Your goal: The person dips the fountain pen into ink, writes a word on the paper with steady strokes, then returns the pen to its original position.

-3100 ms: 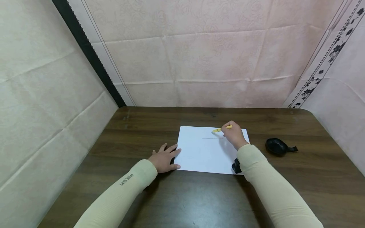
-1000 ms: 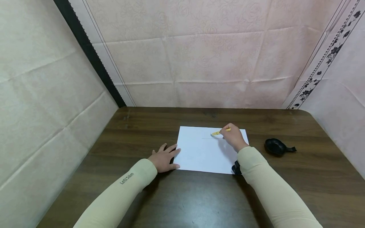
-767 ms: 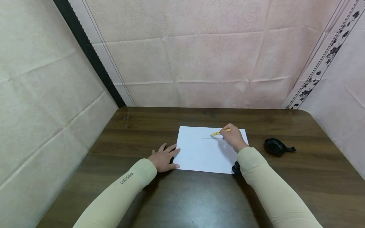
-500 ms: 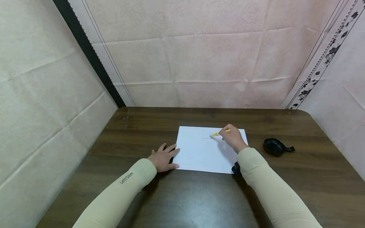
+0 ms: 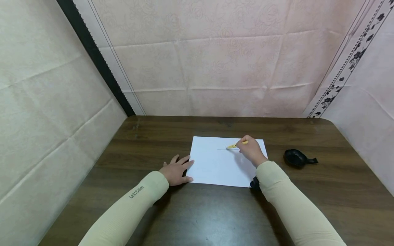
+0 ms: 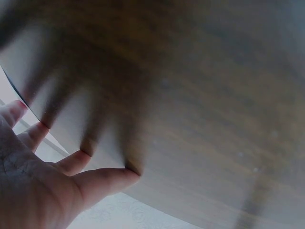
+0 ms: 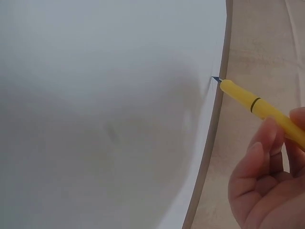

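Observation:
A white sheet of paper [image 5: 215, 171] lies flat on the wooden table. My right hand [image 5: 252, 150] pinches a yellow fountain pen [image 7: 243, 98] between thumb and fingers, and its dark nib [image 7: 217, 79] is at the paper. Near the sheet's far edge, a thin horizontal line [image 5: 220, 149] and a short vertical line [image 5: 226, 144] meet close to the nib. My left hand [image 5: 176, 173] rests with fingers spread at the sheet's left edge. In the left wrist view, its fingertips [image 6: 133, 174] touch down on the surface.
A small black pan-shaped dish [image 5: 295, 158] with a short handle sits on the table [image 5: 197, 212] to the right of the paper. A black wrist device [image 5: 254, 183] shows under my right cuff. Pale patterned cloth [image 5: 215, 68] hangs behind the table.
My right hand has drawn the pen toward me by a short distance, and a vertical line now shows running down to the horizontal one. The left hand has stayed in place.

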`<state>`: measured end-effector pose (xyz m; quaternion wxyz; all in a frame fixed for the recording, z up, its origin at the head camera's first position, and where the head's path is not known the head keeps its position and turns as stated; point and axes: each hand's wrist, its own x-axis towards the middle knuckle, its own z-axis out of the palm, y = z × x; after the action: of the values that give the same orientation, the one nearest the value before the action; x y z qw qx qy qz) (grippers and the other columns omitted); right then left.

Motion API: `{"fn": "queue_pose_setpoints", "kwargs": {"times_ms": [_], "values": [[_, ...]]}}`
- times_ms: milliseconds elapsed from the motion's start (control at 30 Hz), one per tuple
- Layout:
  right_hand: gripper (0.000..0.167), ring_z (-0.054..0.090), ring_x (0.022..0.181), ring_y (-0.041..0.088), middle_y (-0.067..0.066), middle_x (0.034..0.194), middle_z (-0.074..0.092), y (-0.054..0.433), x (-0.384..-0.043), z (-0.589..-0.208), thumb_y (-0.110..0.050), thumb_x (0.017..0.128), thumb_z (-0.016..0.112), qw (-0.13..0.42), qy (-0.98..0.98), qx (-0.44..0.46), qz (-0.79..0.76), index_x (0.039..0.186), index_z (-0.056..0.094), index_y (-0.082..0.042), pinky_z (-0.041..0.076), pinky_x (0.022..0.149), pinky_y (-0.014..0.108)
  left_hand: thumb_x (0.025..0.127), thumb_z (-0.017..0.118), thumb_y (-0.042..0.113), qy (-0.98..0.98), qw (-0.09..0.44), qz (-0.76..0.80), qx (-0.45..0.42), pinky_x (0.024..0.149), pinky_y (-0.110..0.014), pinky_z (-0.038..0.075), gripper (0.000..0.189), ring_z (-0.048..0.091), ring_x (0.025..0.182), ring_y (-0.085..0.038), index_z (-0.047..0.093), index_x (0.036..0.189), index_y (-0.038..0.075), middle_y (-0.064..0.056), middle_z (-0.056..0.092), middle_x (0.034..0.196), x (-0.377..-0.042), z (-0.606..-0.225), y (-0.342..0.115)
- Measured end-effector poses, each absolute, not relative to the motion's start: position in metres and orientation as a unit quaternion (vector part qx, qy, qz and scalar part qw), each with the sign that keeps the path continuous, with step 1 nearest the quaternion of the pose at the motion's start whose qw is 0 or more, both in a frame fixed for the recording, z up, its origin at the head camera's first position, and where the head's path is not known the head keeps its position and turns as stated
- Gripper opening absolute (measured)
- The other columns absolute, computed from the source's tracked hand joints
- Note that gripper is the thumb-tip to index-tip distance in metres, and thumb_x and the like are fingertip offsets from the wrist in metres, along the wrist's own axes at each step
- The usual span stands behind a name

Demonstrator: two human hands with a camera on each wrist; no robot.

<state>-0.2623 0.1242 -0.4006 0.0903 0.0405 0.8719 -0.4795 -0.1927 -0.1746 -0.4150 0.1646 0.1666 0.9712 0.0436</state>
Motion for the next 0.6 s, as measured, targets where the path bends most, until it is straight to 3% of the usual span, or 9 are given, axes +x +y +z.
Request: {"fn": "queue_pose_setpoints", "kwargs": {"times_ms": [600], "values": [[0.023,0.052,0.102,0.029,0.019,0.119,0.055,0.1241,-0.2549,-0.3993,-0.024,0.095,0.048,0.096,0.875,0.039,-0.472,0.106,0.052,-0.005,0.041,0.077,0.034,0.093,0.056,0.051,0.971,0.165,0.046,0.169,0.099,-0.074,0.026,0.070,0.015,0.144,-0.044,0.031,0.153,0.025,-0.001,0.021,0.160,-0.1904,-0.4112,-0.1739]]}}
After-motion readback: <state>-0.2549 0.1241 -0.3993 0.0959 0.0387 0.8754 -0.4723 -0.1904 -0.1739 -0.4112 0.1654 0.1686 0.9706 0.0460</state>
